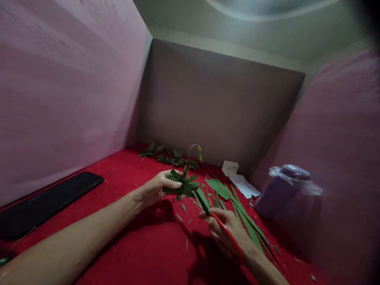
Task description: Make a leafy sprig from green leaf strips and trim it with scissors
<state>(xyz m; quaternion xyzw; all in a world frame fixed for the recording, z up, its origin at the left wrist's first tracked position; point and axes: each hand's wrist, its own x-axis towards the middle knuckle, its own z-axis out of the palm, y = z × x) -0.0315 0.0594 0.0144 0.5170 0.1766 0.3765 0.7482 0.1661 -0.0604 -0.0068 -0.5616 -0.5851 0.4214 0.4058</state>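
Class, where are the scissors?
Head view, right of centre: the scissors are in the right hand, blades toward the leaf bundle in the left hand.

- Left hand (pixel 156 189) pinches a folded green leaf piece (pixel 182 185) above the red tabletop (pixel 142 245).
- Right hand (pixel 227 233) grips red-handled scissors (pixel 218 223).
- Cut leaf strips (pixel 237 206) lie just beside the scissors.

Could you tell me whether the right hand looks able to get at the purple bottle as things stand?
Probably yes: the purple bottle stands close by the right hand, with only flat leaf strips between them, though that hand is holding red-handled scissors.
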